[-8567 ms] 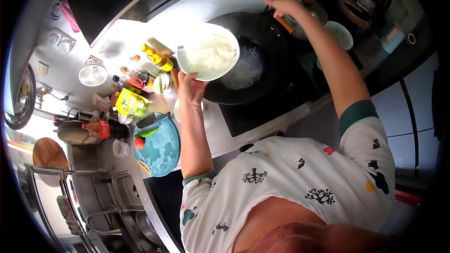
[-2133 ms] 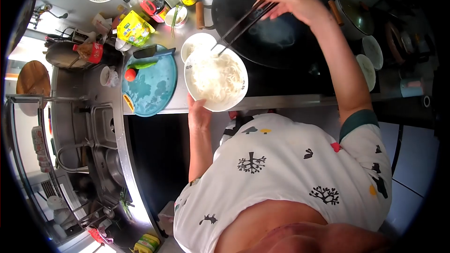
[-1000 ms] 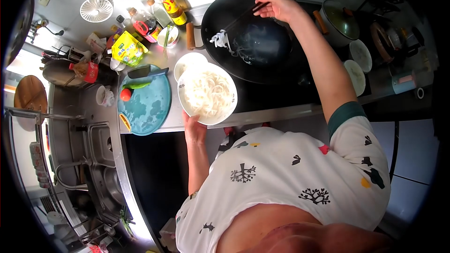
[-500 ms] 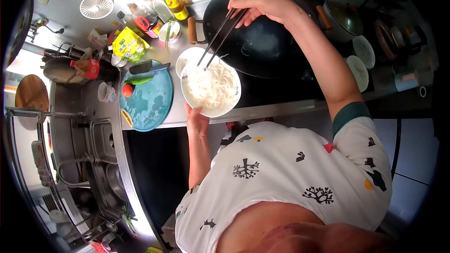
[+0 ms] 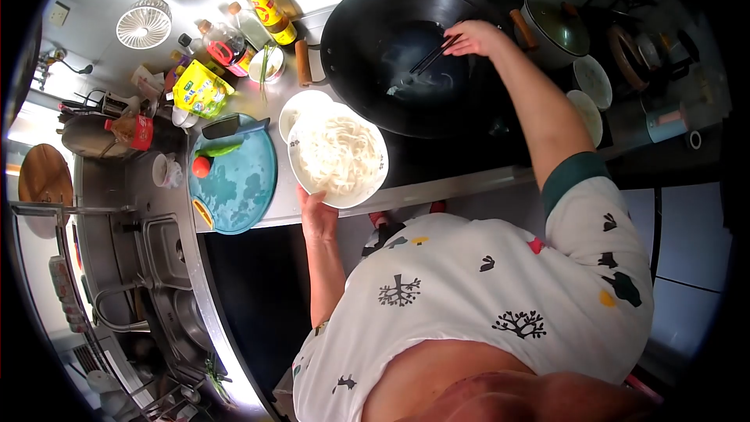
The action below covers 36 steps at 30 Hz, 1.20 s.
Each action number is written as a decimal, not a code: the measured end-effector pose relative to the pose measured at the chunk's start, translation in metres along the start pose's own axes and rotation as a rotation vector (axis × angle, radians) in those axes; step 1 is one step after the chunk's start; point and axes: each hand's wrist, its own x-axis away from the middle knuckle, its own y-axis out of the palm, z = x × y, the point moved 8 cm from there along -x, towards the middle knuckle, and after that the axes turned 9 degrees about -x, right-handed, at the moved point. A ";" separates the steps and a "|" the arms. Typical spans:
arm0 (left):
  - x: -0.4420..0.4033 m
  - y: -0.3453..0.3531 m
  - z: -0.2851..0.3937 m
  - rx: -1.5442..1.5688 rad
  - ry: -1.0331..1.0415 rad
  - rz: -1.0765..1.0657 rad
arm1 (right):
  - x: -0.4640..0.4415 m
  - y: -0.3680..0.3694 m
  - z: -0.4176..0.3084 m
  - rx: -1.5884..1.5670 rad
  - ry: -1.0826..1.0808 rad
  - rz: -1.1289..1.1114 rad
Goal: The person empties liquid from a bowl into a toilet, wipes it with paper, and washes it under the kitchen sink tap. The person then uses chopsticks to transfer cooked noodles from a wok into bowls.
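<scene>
My left hand (image 5: 318, 215) grips the near rim of a white bowl (image 5: 337, 155) heaped with pale noodles. A second white bowl (image 5: 294, 109) is partly hidden behind it. Over the black wok (image 5: 351, 62), my right hand (image 5: 473, 37) is closed around dark chopsticks (image 5: 434, 55). Their tips point down into the cloudy liquid in the wok, where a few pale noodles (image 5: 426, 87) show. Steam blurs part of the liquid.
On the left lies a blue cutting board (image 5: 238, 187) with a cleaver (image 5: 222, 126), green pepper and tomato (image 5: 201, 166). Bottles (image 5: 269, 14) and a yellow pouch (image 5: 201, 89) stand behind. A lidded pot (image 5: 558, 27) is right of the wok; the sink (image 5: 166, 250) is far left.
My right hand has moved from above the noodle bowl to over the wok, taking the chopstick tips out of the bowl and into the wok. My left hand still holds the bowl.
</scene>
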 end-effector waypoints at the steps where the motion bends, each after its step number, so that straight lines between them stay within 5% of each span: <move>1: 0.000 -0.001 -0.001 0.003 0.000 -0.005 | -0.002 0.012 0.007 -0.045 -0.006 -0.014; 26: 0.002 0.004 -0.002 0.005 -0.012 -0.035 | 0.127 0.169 -0.126 0.011 -0.585 -0.566; 31: 0.003 0.006 -0.003 0.004 -0.024 -0.026 | 0.156 0.200 -0.093 0.301 -0.577 -0.493; 36: 0.005 0.005 -0.003 0.008 -0.022 -0.026 | 0.121 0.101 -0.119 0.421 -0.618 -0.117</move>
